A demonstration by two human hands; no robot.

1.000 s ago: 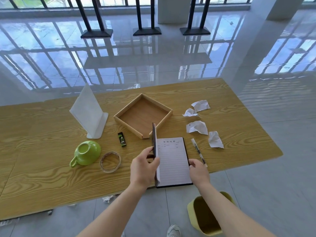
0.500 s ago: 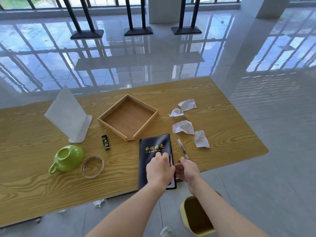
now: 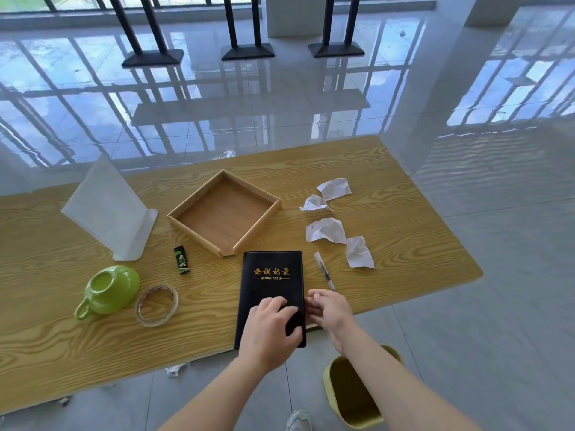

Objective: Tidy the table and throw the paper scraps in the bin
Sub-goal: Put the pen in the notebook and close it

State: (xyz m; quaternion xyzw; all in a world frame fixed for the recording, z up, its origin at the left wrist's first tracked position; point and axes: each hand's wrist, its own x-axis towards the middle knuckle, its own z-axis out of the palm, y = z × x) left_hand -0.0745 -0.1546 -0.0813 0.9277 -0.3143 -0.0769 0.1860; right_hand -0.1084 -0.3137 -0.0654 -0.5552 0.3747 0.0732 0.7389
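The left hand (image 3: pixel 270 325) lies flat on the closed notebook (image 3: pixel 273 275), grip released, pressing the cover down, probably to keep it shut. The right hand (image 3: pixel 329 309) touches its right edge; whether that grip pinches it, I cannot tell. Four paper scraps (image 3: pixel 326 230) sit untouched on the tabletop (image 3: pixel 404 244), well apart from the bin (image 3: pixel 326 381) on the floor below

Glossy grey tile floor (image 3: pixel 280 113) mirrors the windows (image 3: pixel 193 0) — a wood table (image 3: pixel 404 213) near, three black stands (image 3: pixel 247 51) and a white pillar (image 3: pixel 289 14) beyond.
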